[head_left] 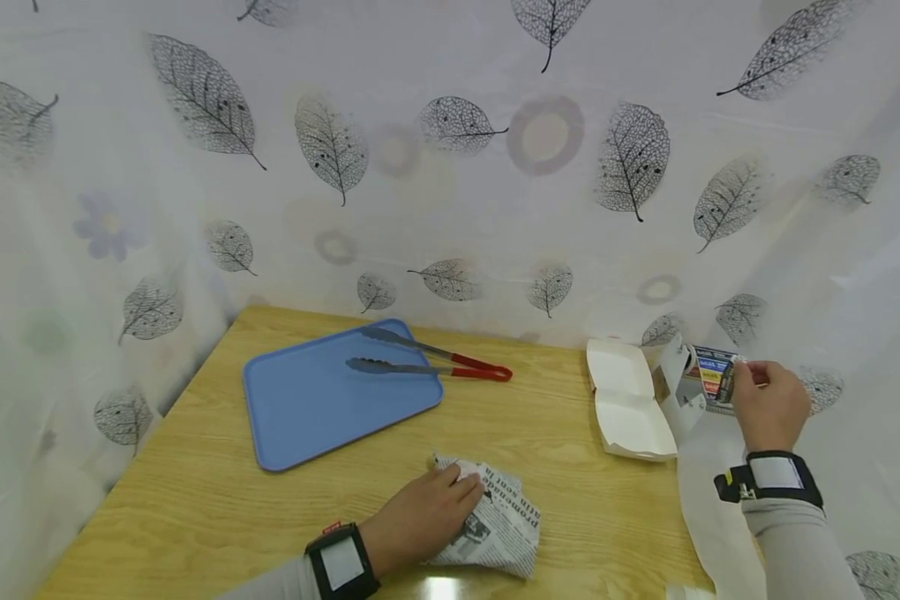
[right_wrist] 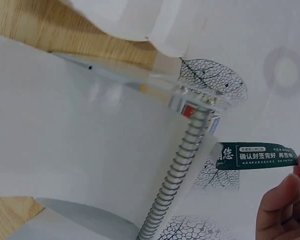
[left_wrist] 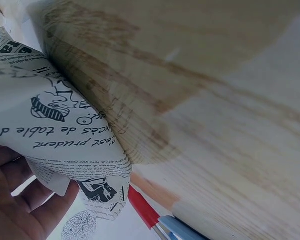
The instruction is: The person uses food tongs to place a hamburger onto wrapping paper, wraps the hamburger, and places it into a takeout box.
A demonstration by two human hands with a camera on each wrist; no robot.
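Note:
My left hand (head_left: 427,517) holds a newspaper-print paper packet (head_left: 498,525) on the table near its front edge. In the left wrist view the fingers (left_wrist: 52,202) bend around the folded paper, and what is inside stays hidden. Off to the right, my right hand (head_left: 772,406) is raised at a label dispenser (head_left: 666,385). Its thumb and fingertip pinch the end of a dark green seal sticker (right_wrist: 257,157) with white Chinese print. The sticker's other end is still at the white backing strip, beside the dispenser's spring-wrapped roller (right_wrist: 175,175).
A white takeaway box (head_left: 633,417) lies unfolded left of the dispenser. Tongs (head_left: 420,367) with red handles rest partly on a blue tray (head_left: 315,425) at the back left. White backing paper (head_left: 708,500) trails along the table's right edge. A leaf-print curtain (head_left: 450,208) hangs behind.

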